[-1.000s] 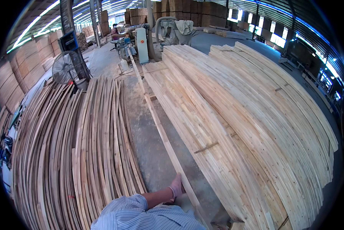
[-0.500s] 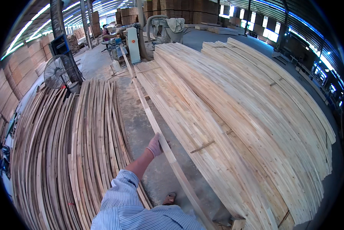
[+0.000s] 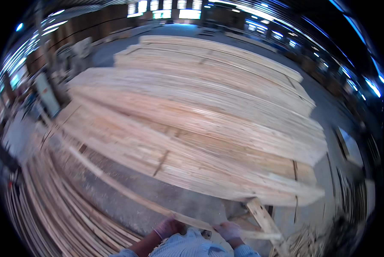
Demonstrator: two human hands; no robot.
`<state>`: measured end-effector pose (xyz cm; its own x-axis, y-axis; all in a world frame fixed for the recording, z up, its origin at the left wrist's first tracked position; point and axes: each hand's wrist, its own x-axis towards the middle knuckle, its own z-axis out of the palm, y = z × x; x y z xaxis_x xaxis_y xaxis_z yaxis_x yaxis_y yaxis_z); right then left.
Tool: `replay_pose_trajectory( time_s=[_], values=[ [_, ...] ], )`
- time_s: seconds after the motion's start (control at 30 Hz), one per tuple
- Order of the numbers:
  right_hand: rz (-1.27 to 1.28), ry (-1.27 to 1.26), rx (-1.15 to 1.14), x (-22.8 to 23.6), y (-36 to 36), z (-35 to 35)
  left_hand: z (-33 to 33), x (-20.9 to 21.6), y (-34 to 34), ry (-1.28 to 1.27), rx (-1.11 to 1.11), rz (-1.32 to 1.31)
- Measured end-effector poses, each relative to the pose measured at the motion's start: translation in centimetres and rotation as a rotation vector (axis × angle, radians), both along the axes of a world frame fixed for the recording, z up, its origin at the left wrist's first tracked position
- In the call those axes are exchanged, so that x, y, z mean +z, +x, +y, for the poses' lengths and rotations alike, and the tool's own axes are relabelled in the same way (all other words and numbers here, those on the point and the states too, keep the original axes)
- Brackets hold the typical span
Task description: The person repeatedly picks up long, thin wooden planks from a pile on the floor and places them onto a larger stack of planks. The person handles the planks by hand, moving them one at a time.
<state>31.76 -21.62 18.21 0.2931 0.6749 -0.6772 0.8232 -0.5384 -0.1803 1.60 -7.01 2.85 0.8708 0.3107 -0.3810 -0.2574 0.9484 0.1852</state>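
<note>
A long, narrow pale wooden strip (image 3: 136,197) runs from the machine side at the far left to just right of my body. My gloved left hand (image 3: 169,227) grips it in front of me, fingers closed round it. Farther toward its near end, my gloved right hand (image 3: 228,230) is closed on the same strip, slightly blurred. The strip's end sticks out past my right hand, over a short knotty board (image 3: 262,218). Beyond the strip lies a wide stack of pale planks (image 3: 192,115) in layers, with thin cross sticks on it.
Rougher, darker wooden strips (image 3: 68,205) lie bundled at the lower left. A pale machine cabinet (image 3: 47,94) stands at the far left, blurred. Wood scraps (image 3: 305,242) are heaped at the lower right. Grey floor (image 3: 132,184) shows between the bundle and the stack.
The view has swung to the right and is smeared by motion. My left hand still grips the strip, and my right hand has come into view holding its near end.
</note>
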Motion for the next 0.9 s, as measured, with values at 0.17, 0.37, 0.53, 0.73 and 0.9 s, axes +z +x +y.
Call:
replay_pose_trajectory(
  time_s=[0.17,0.37,0.53,0.73,0.9],
  values=[
    [0.146,0.332,0.008,-2.2,-4.8,3.5,-1.2,-3.2,2.8,-0.206,0.093,0.091],
    [-0.434,0.537,-0.201,-3.9,5.9,-4.7,-1.9,0.8,3.2,-0.102,0.29,0.245],
    [-0.354,0.568,-0.806,-3.3,15.2,-15.3,-2.1,3.0,2.3,-0.117,0.227,0.18],
    [0.895,0.71,-1.15,-6.5,15.7,-17.1,-0.7,2.7,0.0,-0.013,0.205,0.253],
    [0.988,0.625,-1.153,-12.9,9.8,-10.2,3.4,0.5,-4.4,-0.041,0.442,0.224]
  ],
)
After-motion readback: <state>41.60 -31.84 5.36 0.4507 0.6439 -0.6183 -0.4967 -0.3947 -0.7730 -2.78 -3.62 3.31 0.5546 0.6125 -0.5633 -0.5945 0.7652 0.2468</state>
